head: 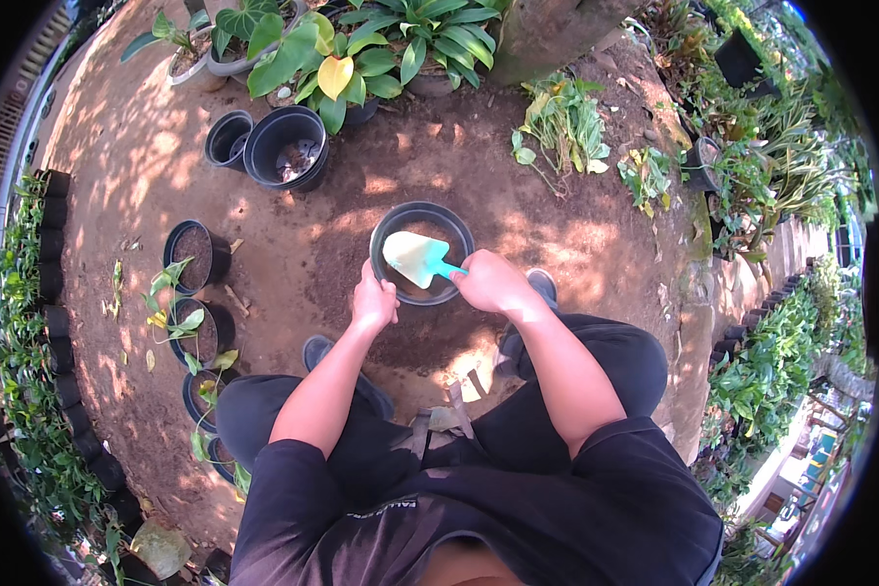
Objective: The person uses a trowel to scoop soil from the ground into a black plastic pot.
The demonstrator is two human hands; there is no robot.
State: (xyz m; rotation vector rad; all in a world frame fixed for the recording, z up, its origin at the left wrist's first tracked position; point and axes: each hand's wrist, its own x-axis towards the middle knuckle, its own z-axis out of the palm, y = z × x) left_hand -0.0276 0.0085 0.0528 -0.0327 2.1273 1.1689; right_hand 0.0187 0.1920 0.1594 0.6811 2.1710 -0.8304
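Observation:
A black plastic plant pot stands on the soil before me, with brown earth inside it. My left hand grips the pot's near left rim, its fingers curled around the edge. In my right hand is the turquoise handle of a garden trowel. The trowel's pale blade lies over the pot's opening and points to the left. Whether the blade touches the earth below, I cannot tell.
Two black pots sit at upper left. Soil-filled pots with trailing seedlings line my left. Uprooted leafy plants lie at upper right, near a tree trunk. Potted foliage plants stand ahead. My shoes flank the pot.

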